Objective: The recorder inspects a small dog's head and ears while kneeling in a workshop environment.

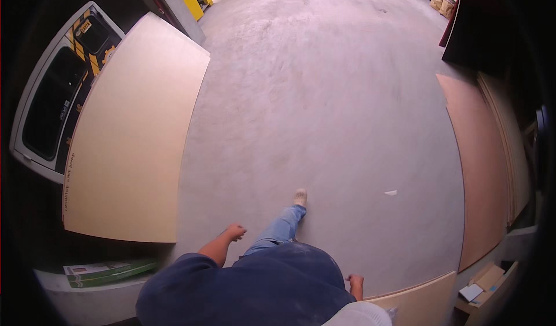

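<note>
My left hand (235,232) hangs out ahead of my body on the left, over the bare concrete. Its fingers are loosely bent and a little apart, with nothing seen in them. On the other side, my right hand (355,280) is low beside my dark blue shirt (249,285). Its fingers are curled in and no object shows in them. The nearest thing to it is a pale wooden panel (420,300) at the lower edge; I see no contact. One leg in blue jeans (282,224) is stretched forward, with a light shoe (300,197) on the floor.
A large pale plywood sheet (139,135) stands at left before a white vehicle (43,94). Reddish boards (478,169) lean along the right. A green flat package (110,274) lies lower left. A white scrap (391,192) lies on the concrete floor (324,123).
</note>
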### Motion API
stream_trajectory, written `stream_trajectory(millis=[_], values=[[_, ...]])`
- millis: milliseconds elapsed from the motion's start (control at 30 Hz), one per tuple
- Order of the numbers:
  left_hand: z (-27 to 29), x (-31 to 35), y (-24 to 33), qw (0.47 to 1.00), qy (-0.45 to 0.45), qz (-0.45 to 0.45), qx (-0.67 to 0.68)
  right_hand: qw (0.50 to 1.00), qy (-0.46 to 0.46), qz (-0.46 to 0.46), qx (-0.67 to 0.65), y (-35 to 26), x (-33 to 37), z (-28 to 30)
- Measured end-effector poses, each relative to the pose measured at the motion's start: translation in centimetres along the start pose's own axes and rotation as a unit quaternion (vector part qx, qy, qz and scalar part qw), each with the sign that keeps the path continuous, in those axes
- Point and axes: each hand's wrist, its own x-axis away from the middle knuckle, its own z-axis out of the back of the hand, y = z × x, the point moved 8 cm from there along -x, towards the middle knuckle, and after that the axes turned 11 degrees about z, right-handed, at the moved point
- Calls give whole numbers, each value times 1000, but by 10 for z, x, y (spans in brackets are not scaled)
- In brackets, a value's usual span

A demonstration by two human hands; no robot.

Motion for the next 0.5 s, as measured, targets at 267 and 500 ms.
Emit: stream_trajectory(millis=[267,500], values=[[-9,-46,54,980,-80,112,141,985,97,50,-132,-113,-214,216],[95,-100,317,973,-44,-7,226,967,137,6,-214,-294,-283,338]])
